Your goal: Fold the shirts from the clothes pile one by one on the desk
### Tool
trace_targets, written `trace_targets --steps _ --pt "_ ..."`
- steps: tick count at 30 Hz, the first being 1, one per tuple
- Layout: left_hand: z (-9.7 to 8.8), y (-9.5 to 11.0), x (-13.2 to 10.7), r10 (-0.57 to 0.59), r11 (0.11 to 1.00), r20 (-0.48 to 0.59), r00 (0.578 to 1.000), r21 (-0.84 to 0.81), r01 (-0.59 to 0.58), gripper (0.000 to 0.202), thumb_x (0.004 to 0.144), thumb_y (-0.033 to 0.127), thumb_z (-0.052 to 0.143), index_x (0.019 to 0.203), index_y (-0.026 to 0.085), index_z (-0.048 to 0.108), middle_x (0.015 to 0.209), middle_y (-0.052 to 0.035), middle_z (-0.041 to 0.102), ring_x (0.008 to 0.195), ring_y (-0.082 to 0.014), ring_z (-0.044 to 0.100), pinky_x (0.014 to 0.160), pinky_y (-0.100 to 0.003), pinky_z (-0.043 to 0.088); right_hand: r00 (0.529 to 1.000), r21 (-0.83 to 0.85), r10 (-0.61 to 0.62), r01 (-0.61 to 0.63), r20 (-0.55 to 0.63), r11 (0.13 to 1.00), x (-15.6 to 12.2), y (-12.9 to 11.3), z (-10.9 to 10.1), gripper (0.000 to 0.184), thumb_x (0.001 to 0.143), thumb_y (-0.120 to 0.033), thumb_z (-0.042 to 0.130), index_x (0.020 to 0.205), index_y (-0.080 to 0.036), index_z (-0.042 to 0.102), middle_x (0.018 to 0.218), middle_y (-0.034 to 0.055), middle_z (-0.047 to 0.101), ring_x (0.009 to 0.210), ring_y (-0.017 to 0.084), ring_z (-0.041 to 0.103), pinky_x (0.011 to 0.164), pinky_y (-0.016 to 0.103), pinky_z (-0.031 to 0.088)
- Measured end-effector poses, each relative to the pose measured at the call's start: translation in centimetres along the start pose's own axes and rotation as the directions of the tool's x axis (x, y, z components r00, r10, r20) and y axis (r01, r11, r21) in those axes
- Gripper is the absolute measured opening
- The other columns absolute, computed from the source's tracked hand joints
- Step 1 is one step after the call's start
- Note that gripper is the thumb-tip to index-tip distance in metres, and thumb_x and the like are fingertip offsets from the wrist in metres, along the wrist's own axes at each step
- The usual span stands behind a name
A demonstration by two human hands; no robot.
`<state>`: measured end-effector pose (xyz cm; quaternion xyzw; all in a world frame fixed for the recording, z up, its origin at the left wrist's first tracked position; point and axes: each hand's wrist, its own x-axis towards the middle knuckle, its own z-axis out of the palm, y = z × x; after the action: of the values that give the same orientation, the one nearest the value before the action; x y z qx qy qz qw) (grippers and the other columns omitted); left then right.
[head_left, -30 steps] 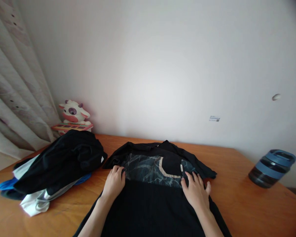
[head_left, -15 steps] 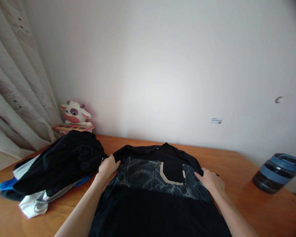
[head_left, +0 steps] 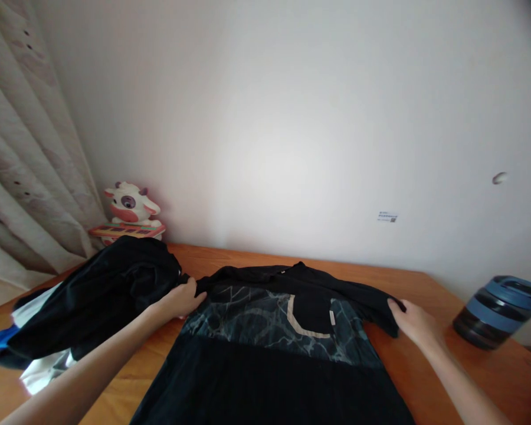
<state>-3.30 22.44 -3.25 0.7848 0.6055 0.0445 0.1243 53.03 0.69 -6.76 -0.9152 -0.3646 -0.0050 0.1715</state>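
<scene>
A black T-shirt [head_left: 256, 378] lies spread on the wooden table in front of me, its collar towards the wall. Across its chest runs a dark marbled band, with a black pocket [head_left: 312, 316] edged in beige. My left hand [head_left: 183, 300] is closed on the sleeve at the left, right beside a heap of clothes. At the other side my right hand [head_left: 413, 321] pinches the end of the right sleeve [head_left: 376, 304], which is drawn out sideways. The shirt's lower part runs out of view at the bottom.
On the left is a pile of clothes [head_left: 101, 289] in black, white and blue. Behind it a cow-shaped toy keyboard [head_left: 130, 209] stands by the curtain [head_left: 22, 159]. A blue and dark bottle [head_left: 498, 311] stands near the table's right edge. The wall [head_left: 283, 130] rises behind the table.
My right hand has moved right, from the shirt's side to the sleeve end, and the sleeve now stretches outward. My left hand has shifted slightly left along the other sleeve.
</scene>
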Motion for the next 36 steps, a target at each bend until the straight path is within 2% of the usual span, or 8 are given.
trace_targets --steps 4,7,11,17,21,29,33,36 --pt "0.5 -0.6 -3.0 0.167 0.978 0.056 0.984 0.120 -0.173 0.067 0.087 0.047 0.055 0.141 0.008 0.045 0.108 -0.0213 0.074 0.104 -0.0387 0.071 0.088 -0.044 0.050 0.932 -0.238 -0.262 0.202 -0.252 0.950 -2.7 -1.2 0.8 0.050 0.094 -0.039 0.042 0.130 -0.010 0.061 0.115 0.0235 0.066 0.103 0.039 0.063 0.087 0.048 0.049" --pt "0.6 0.5 -2.9 0.230 0.952 0.031 0.973 0.202 -0.231 0.039 0.089 0.044 0.053 0.115 0.016 0.064 0.106 -0.0173 0.073 0.100 -0.0364 0.071 0.085 -0.043 0.050 0.893 -0.220 -0.391 0.344 -0.223 0.913 -4.5 -4.1 2.8 0.037 0.096 -0.038 0.044 0.116 -0.018 0.068 0.117 0.0177 0.064 0.102 0.035 0.063 0.082 0.044 0.050" --pt "2.0 3.6 -0.5 0.287 0.951 -0.095 0.953 0.150 -0.272 0.020 0.089 0.033 0.055 0.094 0.017 0.067 0.100 -0.0131 0.070 0.096 -0.0296 0.068 0.085 -0.038 0.050 0.912 -0.131 -0.393 0.378 -0.118 0.917 -5.7 -8.4 5.6 0.029 0.096 -0.036 0.048 0.109 -0.021 0.069 0.121 0.0132 0.064 0.107 0.030 0.063 0.084 0.040 0.049" --pt "7.9 7.4 1.2 0.306 0.914 -0.383 0.871 -0.137 -0.381 0.026 0.095 0.027 0.051 0.115 0.017 0.065 0.116 -0.0106 0.070 0.109 -0.0241 0.064 0.098 -0.035 0.048 0.911 -0.113 -0.379 0.365 -0.162 0.924 -7.1 -11.2 8.6 0.041 0.098 -0.039 0.048 0.133 -0.023 0.061 0.124 0.0122 0.067 0.117 0.030 0.061 0.098 0.047 0.042" --pt "10.2 8.0 0.5 0.372 0.905 -0.349 0.860 -0.070 -0.420 0.030 0.096 0.030 0.053 0.121 0.020 0.067 0.131 -0.0094 0.067 0.122 -0.0291 0.057 0.104 -0.044 0.045 0.929 -0.109 -0.338 0.324 -0.150 0.940 -7.5 -10.8 9.4 0.038 0.097 -0.044 0.051 0.128 -0.027 0.066 0.117 0.0104 0.069 0.109 0.030 0.062 0.096 0.047 0.041" --pt "8.4 8.6 -0.9 0.390 0.917 -0.246 0.887 0.013 -0.399 0.028 0.096 0.021 0.043 0.105 0.020 0.070 0.112 -0.0085 0.069 0.098 -0.0218 0.066 0.090 -0.032 0.049 0.902 -0.072 -0.385 0.378 -0.195 0.923 -8.6 -10.8 8.3 0.042 0.101 -0.051 0.041 0.092 -0.023 0.072 0.100 0.0089 0.072 0.099 0.027 0.064 0.089 0.042 0.042" --pt "6.6 9.5 -1.9 0.185 0.978 -0.118 0.976 0.120 -0.171 0.033 0.093 0.034 0.047 0.084 0.017 0.073 0.100 -0.0127 0.072 0.090 -0.0280 0.071 0.079 -0.036 0.051 0.934 -0.109 -0.337 0.325 -0.122 0.940 -9.9 -11.7 6.5 0.042 0.102 -0.040 0.038 0.080 -0.022 0.069 0.096 0.0088 0.072 0.097 0.027 0.065 0.085 0.041 0.044" --pt "5.5 10.1 -2.2 0.056 0.984 -0.057 0.997 0.174 -0.045 0.050 0.096 0.045 0.042 0.080 0.011 0.075 0.091 -0.0227 0.074 0.090 -0.0395 0.072 0.076 -0.045 0.052 0.957 -0.153 -0.280 0.290 0.080 0.945 -10.3 -12.7 4.8 0.034 0.094 -0.038 0.045 0.077 -0.023 0.070 0.099 0.0119 0.074 0.102 0.033 0.066 0.081 0.046 0.047"
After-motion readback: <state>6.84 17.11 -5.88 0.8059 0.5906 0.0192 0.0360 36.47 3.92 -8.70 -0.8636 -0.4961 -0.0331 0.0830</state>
